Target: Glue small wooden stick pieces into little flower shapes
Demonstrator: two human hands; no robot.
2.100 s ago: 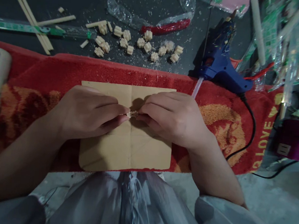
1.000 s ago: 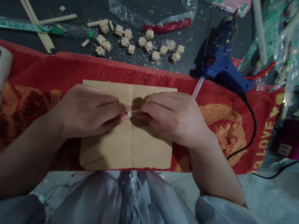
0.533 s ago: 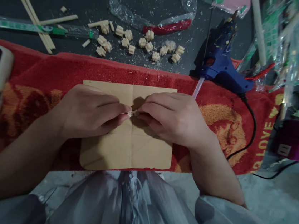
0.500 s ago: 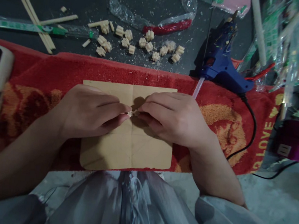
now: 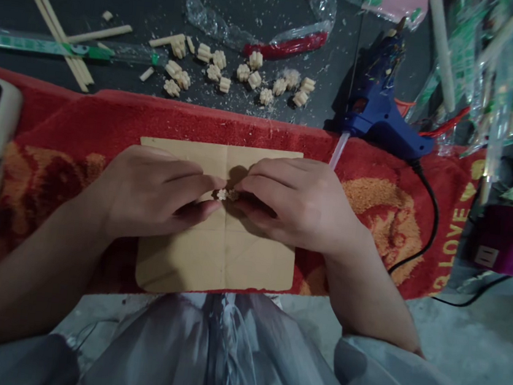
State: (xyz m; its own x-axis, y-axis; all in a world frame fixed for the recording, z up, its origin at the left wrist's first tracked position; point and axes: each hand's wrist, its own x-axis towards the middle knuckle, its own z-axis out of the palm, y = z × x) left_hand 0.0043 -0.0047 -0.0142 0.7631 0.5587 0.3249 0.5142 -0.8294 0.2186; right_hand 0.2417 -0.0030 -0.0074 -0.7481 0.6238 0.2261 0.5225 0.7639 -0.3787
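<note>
Over a tan folded card [image 5: 178,264], my two hands meet at a pair of small wooden flower-shaped pieces. My left hand [image 5: 159,191] has its thumb and index finger around the left flower-shaped piece [image 5: 222,195], which shows between the tips; how firmly they press is hard to see. My right hand [image 5: 297,200] pinches the right flower-shaped piece [image 5: 233,195], partly hidden by its fingertips. The two pieces lie side by side and seem to touch. The other fingers of both hands are curled.
Under the card lies a red towel [image 5: 190,120]. Beyond it are several wooden clusters [image 5: 218,58], thin sticks [image 5: 46,8] and a blue glue gun [image 5: 381,114] with a cord. A phone [image 5: 7,127] is at left, plastic wrappers [image 5: 507,66] and a purple box [image 5: 510,240] at right.
My left thumb and index finger have parted slightly, so more of the left flower-shaped piece shows. My right hand is almost unmoved.
</note>
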